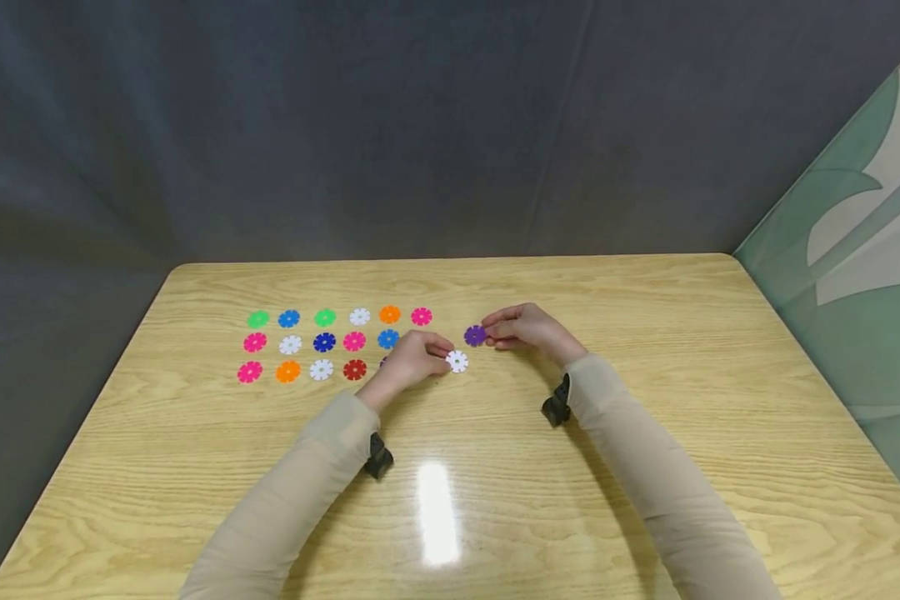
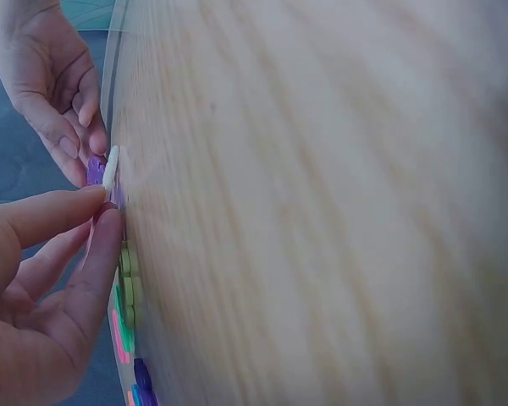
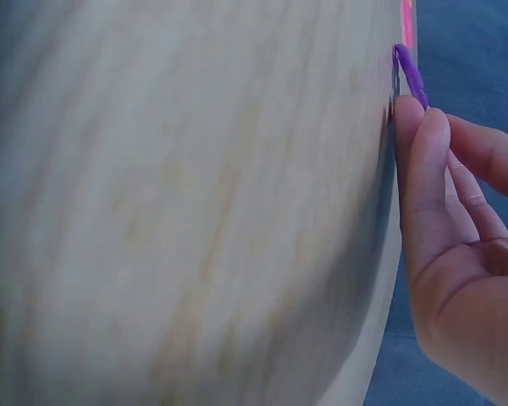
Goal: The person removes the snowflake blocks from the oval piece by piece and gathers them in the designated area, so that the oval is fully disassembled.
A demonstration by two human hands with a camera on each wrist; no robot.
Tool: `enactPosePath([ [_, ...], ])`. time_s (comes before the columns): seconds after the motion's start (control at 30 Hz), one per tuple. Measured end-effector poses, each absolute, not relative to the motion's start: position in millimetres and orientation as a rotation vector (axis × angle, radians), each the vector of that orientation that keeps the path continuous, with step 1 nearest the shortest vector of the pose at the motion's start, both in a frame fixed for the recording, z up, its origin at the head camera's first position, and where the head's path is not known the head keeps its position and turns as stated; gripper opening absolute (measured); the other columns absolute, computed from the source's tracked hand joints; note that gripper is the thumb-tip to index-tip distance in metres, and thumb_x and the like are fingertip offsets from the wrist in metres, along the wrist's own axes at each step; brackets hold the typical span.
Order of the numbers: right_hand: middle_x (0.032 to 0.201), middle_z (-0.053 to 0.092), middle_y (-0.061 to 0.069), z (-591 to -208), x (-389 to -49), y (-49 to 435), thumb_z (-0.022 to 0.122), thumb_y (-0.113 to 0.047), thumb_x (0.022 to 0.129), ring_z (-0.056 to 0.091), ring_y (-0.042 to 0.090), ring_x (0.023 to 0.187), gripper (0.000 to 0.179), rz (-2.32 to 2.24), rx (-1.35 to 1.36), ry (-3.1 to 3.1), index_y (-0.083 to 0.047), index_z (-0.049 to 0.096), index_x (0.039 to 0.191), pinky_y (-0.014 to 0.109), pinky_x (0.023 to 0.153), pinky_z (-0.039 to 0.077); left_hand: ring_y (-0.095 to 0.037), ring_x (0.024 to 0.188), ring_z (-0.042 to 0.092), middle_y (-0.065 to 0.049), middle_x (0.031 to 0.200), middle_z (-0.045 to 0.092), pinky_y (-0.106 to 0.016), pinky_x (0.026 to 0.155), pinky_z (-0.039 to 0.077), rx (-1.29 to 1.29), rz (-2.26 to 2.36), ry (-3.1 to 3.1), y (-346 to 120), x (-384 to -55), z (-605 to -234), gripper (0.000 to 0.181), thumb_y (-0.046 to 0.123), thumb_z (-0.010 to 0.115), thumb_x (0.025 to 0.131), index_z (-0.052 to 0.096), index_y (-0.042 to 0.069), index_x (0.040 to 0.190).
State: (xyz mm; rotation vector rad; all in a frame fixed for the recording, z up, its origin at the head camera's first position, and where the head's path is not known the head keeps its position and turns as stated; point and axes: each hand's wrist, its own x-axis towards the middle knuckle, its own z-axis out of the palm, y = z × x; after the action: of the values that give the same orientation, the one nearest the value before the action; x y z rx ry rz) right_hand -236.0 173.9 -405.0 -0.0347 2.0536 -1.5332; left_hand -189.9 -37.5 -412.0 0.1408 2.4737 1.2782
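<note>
My left hand (image 1: pixel 412 360) pinches a white notched plastic disc (image 1: pixel 462 361) by its left edge, between thumb and fingertips. Just beyond it, a purple notched disc (image 1: pixel 475 336) is pinched by my right hand (image 1: pixel 528 327). In the left wrist view the white disc (image 2: pixel 111 167) is seen edge-on, close to the purple disc (image 2: pixel 95 170). The right wrist view has the purple disc (image 3: pixel 412 76) tilted, its far edge near the tabletop. Left of my hands lie rows of similar discs, including a dark red disc (image 1: pixel 355 377); the left hand partly covers another.
The discs form three rows on the wooden table (image 1: pixel 645 375), from a green disc (image 1: pixel 258 319) to a pink disc (image 1: pixel 422 317) at the back. A dark curtain (image 1: pixel 450 125) hangs behind. Each wrist wears a black camera mount (image 1: pixel 378 457).
</note>
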Motion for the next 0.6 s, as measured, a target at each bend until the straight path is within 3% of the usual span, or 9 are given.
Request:
enactPosePath([
  [0.33, 0.1, 0.068, 0.005, -404, -237, 179, 0.051, -0.005, 0.097, 0.065, 0.003, 0.079, 0.037, -1.557, -0.038, 2.025, 0.009, 0.049, 0.131, 0.016, 0.075, 0.057, -0.027, 0.102, 0.065, -0.018, 0.114, 0.067, -0.026, 0.081, 0.058, 0.115, 1.402, 2.413, -43, -190, -413, 0.034, 0.003, 0.068, 0.084, 0.065, -0.001, 0.118],
  [0.6, 0.125, 0.06, 0.021, -404, -236, 183, 0.051, -0.006, 0.097, 0.064, 0.002, 0.082, 0.039, -1.56, -0.065, 2.039, 0.01, 0.047, 0.133, 0.017, 0.079, 0.057, -0.025, 0.102, 0.063, -0.017, 0.12, 0.064, -0.026, 0.08, 0.058, 0.089, 1.532, 2.315, -52, -188, -410, 0.039, 0.005, 0.066, 0.087, 0.06, 0.001, 0.125],
])
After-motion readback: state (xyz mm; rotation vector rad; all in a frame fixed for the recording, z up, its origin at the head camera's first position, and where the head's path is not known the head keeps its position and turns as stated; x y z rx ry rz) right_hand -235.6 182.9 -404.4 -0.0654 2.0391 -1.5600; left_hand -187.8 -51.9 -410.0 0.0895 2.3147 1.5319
